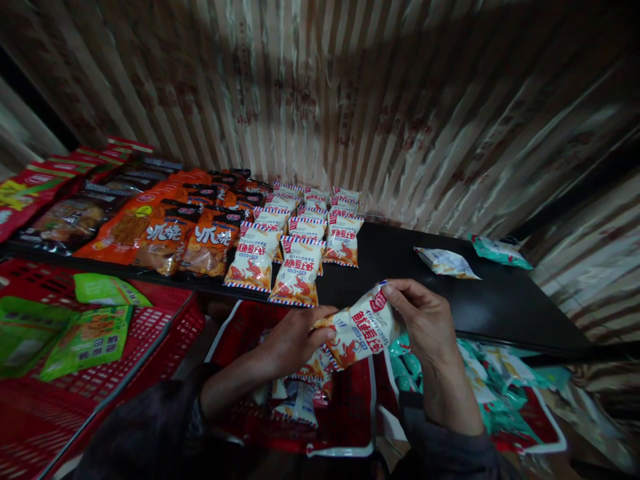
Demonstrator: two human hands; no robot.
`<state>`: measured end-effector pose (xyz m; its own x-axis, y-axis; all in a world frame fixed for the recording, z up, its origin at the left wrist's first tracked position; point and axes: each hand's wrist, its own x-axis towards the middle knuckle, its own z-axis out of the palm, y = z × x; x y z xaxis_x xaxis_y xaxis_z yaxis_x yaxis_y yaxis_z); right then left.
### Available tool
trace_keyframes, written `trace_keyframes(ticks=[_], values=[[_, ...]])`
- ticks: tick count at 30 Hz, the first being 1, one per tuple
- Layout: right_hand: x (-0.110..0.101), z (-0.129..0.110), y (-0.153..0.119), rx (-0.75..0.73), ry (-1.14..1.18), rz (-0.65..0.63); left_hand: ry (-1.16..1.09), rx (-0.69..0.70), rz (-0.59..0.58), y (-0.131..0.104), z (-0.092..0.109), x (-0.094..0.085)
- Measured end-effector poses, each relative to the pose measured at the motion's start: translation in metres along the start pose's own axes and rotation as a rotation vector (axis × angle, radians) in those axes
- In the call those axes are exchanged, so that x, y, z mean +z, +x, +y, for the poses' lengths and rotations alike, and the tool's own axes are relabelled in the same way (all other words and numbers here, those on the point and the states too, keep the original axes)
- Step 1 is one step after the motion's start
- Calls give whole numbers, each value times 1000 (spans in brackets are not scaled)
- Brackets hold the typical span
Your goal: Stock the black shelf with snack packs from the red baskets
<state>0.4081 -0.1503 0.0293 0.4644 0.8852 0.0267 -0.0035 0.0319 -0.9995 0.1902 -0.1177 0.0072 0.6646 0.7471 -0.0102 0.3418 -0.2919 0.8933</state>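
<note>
A white and orange snack bag (363,328) with red lettering is held between both hands, tilted, above a red basket. My left hand (295,341) grips its lower left end. The fingers of my right hand (423,317) pinch its upper right corner. Below it, more bags of the same kind (297,400) lie in the red basket (350,407). Rows of matching snack bags (300,270) lean on the black shelf (390,300), just beyond my hands. One more white bag (445,262) lies flat on the shelf to the right.
Orange and black snack packs (213,240) and red packs (40,187) fill the shelf's left side. A teal pack (500,252) lies at its right. Another red basket (165,313) holds green packs (93,340). Teal packs (510,393) fill a basket at lower right. A striped sheet (320,87) hangs behind.
</note>
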Motion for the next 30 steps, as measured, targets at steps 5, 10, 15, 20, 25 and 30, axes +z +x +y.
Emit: trace_keyframes(ticks=[5, 10, 15, 20, 25, 30], values=[[-5, 4, -1, -79, -8, 161, -92, -9, -20, -1, 1, 2], [-10, 4, 1, -148, -81, 167, -293, -43, 51, 0, 3, 0], [-5, 4, 0, -302, -33, 254, -631, -94, 288, 3, 12, -11], [24, 20, -14, -23, 65, -41, -792, -129, 456, 1, 18, -7], [57, 30, -36, 165, 256, -269, -860, -120, 468, -1, 18, -3], [69, 33, -43, 255, 360, -195, -903, -126, 406, -2, 20, -1]])
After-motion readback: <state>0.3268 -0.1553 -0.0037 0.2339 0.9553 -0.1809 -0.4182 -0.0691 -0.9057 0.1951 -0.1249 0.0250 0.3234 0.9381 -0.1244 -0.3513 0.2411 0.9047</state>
